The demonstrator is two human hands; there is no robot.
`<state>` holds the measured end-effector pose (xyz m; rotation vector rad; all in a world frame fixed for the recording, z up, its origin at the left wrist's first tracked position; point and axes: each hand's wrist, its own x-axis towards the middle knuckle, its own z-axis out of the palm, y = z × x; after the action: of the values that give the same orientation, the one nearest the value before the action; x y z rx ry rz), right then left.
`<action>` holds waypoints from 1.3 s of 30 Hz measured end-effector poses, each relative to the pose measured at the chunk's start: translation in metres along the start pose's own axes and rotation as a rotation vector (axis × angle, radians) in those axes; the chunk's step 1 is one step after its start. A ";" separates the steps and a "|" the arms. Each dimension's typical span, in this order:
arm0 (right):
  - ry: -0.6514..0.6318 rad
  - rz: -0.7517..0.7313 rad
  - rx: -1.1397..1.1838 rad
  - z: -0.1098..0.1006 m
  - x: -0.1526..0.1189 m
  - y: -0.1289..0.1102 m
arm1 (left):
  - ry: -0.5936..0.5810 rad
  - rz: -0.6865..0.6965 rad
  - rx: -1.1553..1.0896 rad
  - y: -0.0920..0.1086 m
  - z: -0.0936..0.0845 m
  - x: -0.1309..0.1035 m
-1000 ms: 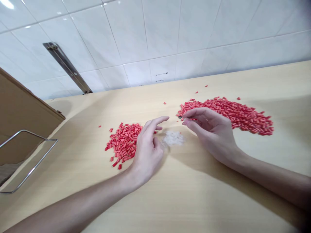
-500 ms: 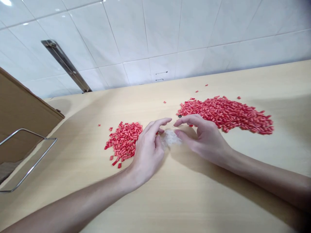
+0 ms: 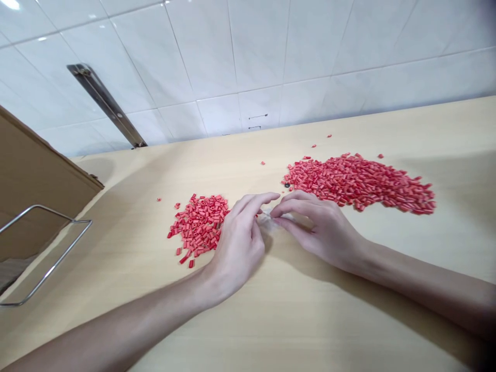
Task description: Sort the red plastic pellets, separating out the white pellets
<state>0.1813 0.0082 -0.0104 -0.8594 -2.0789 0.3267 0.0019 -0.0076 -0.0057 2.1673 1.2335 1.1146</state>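
Note:
Between my hands is a small, crumpled piece of clear whitish plastic (image 3: 265, 221), probably a bag; it is blurred and partly hidden by my fingers. My left hand (image 3: 242, 243) curls around its left side, index finger stretched out over it. A bit of red shows under those fingers. My right hand (image 3: 323, 227) pinches the plastic's right edge between thumb and index finger. Close to my left hand's outer side lies a pile of short red tube pieces (image 3: 199, 225). A larger pile of red tube pieces (image 3: 360, 181) spreads beyond my right hand.
A small black ring (image 3: 287, 185) lies at the large pile's left end, and a few loose red pieces are scattered about. A cardboard box (image 3: 39, 181) and a bent metal wire frame (image 3: 58, 263) stand at left. Behind the wooden table (image 3: 271, 320) is a tiled wall (image 3: 256, 46).
My right hand has moved slightly left and its thumb and index finger have closed together on the plastic. The plastic looks flatter and more covered; my left hand has barely shifted.

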 end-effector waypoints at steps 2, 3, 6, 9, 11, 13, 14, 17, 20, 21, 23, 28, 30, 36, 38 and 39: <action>0.015 0.011 0.017 -0.001 0.001 -0.002 | -0.006 0.008 0.008 0.000 0.000 0.000; 0.028 0.027 0.026 -0.001 0.001 -0.003 | -0.011 0.011 0.011 0.000 0.000 0.000; 0.073 0.102 0.047 -0.003 0.003 -0.007 | -0.020 0.012 0.036 0.000 0.001 0.000; 0.093 0.161 0.056 -0.004 0.004 -0.008 | -0.013 0.001 0.049 -0.001 0.002 0.000; 0.093 0.174 0.054 -0.004 0.004 -0.007 | -0.002 0.004 0.040 -0.002 0.002 0.000; 0.086 0.170 0.061 -0.003 0.004 -0.006 | 0.009 0.013 0.028 -0.003 0.002 0.000; 0.080 0.165 0.069 -0.003 0.004 -0.006 | 0.011 0.016 0.022 -0.003 0.002 0.000; 0.065 0.165 0.087 -0.003 0.004 -0.005 | 0.004 0.019 0.010 -0.002 0.001 0.000; 0.068 0.168 0.086 -0.003 0.005 -0.006 | 0.000 0.027 -0.003 0.000 0.000 0.001; 0.068 0.166 0.085 -0.004 0.005 -0.006 | 0.006 0.025 -0.012 0.000 0.000 0.002; 0.062 0.166 0.084 -0.004 0.006 -0.007 | 0.031 0.002 -0.043 0.001 0.000 0.002; 0.086 0.188 0.111 -0.002 0.004 -0.006 | 0.186 -0.068 -0.200 0.001 0.002 0.005; 0.110 0.174 0.109 -0.001 0.004 -0.004 | 0.219 -0.086 -0.295 0.001 0.003 0.006; 0.139 0.163 0.105 -0.001 0.004 -0.004 | 0.240 -0.236 -0.566 0.003 0.003 0.009; 0.131 0.179 0.127 -0.002 0.004 -0.004 | 0.235 -0.266 -0.606 0.004 0.003 0.010; 0.130 0.189 0.145 -0.002 0.005 -0.004 | 0.233 -0.270 -0.625 0.004 0.003 0.010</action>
<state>0.1792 0.0085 -0.0048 -0.9645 -1.8349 0.5030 0.0096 -0.0011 -0.0007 1.3987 1.0418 1.4238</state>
